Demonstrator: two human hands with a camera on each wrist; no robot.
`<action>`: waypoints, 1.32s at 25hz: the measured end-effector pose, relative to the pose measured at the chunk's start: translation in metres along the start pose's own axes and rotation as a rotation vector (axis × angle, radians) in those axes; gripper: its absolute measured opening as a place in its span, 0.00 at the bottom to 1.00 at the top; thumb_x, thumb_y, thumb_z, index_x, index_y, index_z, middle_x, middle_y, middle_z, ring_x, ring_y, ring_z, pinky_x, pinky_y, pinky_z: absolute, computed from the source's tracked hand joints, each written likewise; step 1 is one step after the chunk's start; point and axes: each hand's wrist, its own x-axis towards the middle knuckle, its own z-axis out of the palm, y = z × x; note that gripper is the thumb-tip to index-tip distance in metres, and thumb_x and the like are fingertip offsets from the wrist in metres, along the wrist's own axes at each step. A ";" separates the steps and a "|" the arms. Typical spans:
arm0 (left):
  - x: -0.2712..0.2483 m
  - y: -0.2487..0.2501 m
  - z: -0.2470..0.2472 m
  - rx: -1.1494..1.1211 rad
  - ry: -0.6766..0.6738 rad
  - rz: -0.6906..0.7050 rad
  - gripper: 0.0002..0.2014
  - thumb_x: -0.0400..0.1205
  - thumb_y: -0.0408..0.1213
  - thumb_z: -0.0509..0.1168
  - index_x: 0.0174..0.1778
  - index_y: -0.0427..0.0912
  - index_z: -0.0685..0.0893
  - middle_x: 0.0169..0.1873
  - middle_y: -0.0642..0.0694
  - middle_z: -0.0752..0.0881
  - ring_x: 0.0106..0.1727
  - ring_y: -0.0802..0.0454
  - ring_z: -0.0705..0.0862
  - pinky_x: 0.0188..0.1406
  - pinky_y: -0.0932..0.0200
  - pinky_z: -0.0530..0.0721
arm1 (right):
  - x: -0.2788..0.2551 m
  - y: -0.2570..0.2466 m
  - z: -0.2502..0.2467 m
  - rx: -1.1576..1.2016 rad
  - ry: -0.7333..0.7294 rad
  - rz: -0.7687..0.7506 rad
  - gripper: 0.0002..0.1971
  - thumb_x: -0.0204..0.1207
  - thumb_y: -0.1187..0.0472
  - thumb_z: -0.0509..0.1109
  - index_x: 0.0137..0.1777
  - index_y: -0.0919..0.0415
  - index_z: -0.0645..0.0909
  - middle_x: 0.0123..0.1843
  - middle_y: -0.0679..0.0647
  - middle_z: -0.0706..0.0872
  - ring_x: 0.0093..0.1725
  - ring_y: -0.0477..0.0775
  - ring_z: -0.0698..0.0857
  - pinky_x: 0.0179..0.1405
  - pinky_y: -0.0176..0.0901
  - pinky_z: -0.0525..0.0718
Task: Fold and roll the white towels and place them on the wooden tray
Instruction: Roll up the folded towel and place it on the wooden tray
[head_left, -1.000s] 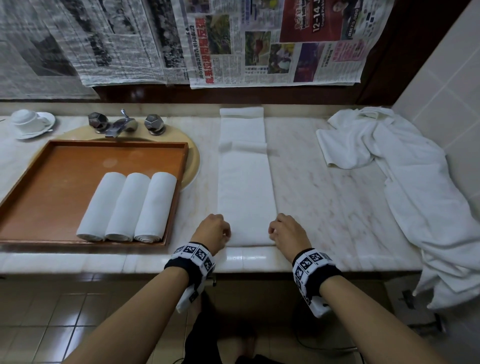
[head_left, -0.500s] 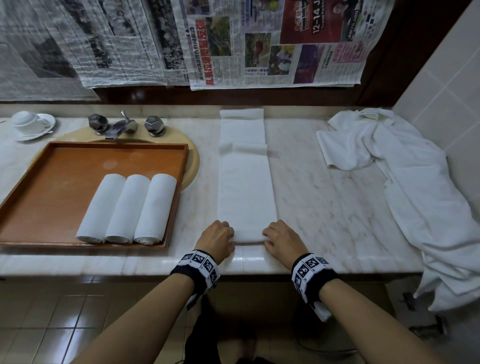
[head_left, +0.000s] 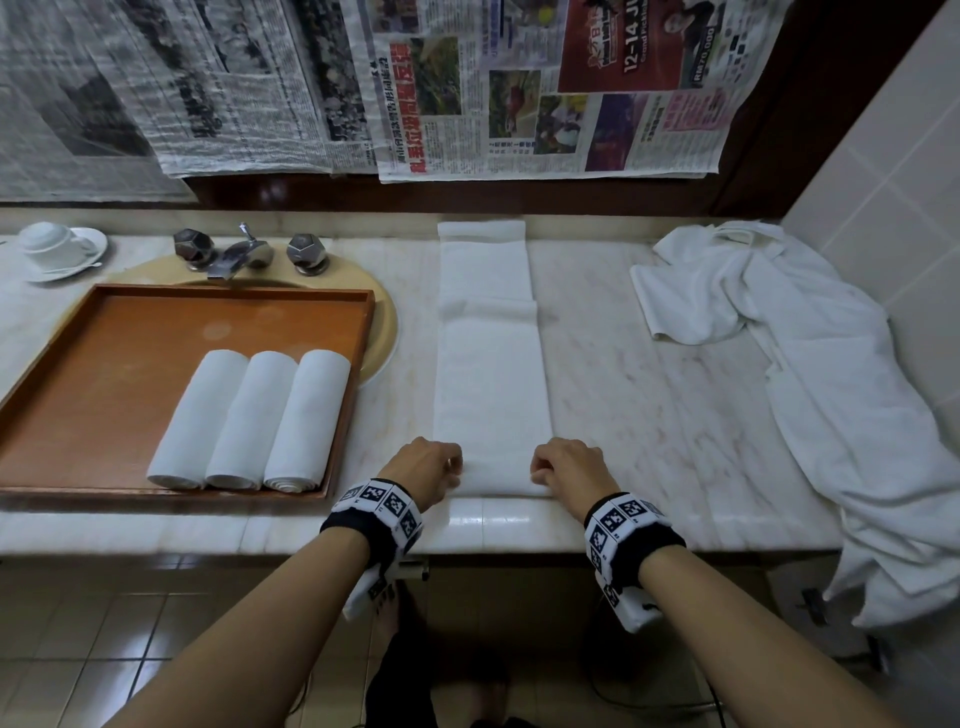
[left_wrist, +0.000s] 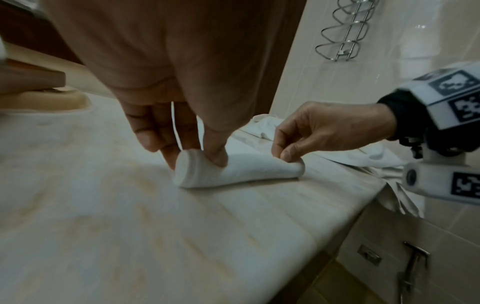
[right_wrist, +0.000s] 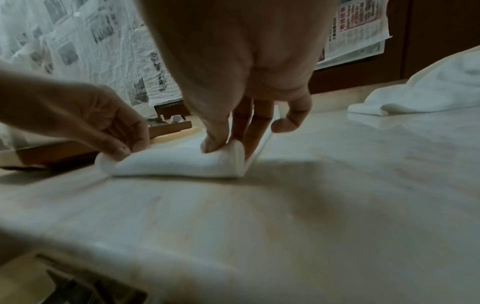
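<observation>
Your head view is dim and evenly lit, with a cool, muted cast and no hard shadows on the marble counter (head_left: 649, 395). A soft sheen glares off its glossy front edge just below your hands, and the floor tiles under it sit in deep shadow. The wide lens bows the counter's back edge and stretches the newspaper sheets (head_left: 545, 88) toward the corners. Both wrist views are darker and grainier: your palm fills the top of each as a soft, unfocused mass, the near counter smears with blur, and broad shadows spread beside the folded towel (left_wrist: 233, 170).
</observation>
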 end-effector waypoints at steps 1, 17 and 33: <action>0.001 0.003 -0.001 0.019 0.010 -0.006 0.05 0.82 0.37 0.68 0.52 0.44 0.87 0.50 0.45 0.87 0.50 0.47 0.85 0.53 0.54 0.84 | 0.001 0.000 0.004 -0.025 0.053 -0.025 0.05 0.79 0.60 0.68 0.46 0.56 0.85 0.49 0.48 0.83 0.51 0.51 0.81 0.56 0.49 0.72; -0.008 0.014 0.016 0.398 0.137 0.119 0.11 0.80 0.45 0.61 0.51 0.44 0.85 0.47 0.48 0.85 0.51 0.46 0.82 0.53 0.47 0.67 | -0.001 0.006 0.025 -0.157 0.147 -0.371 0.14 0.64 0.69 0.80 0.49 0.60 0.86 0.44 0.53 0.85 0.44 0.57 0.84 0.39 0.46 0.82; -0.004 0.018 0.018 0.055 0.213 0.132 0.08 0.80 0.34 0.65 0.48 0.38 0.90 0.47 0.44 0.86 0.47 0.43 0.84 0.43 0.53 0.83 | -0.008 -0.016 0.029 -0.084 0.227 -0.292 0.10 0.59 0.65 0.81 0.36 0.59 0.83 0.37 0.51 0.82 0.38 0.53 0.83 0.27 0.41 0.81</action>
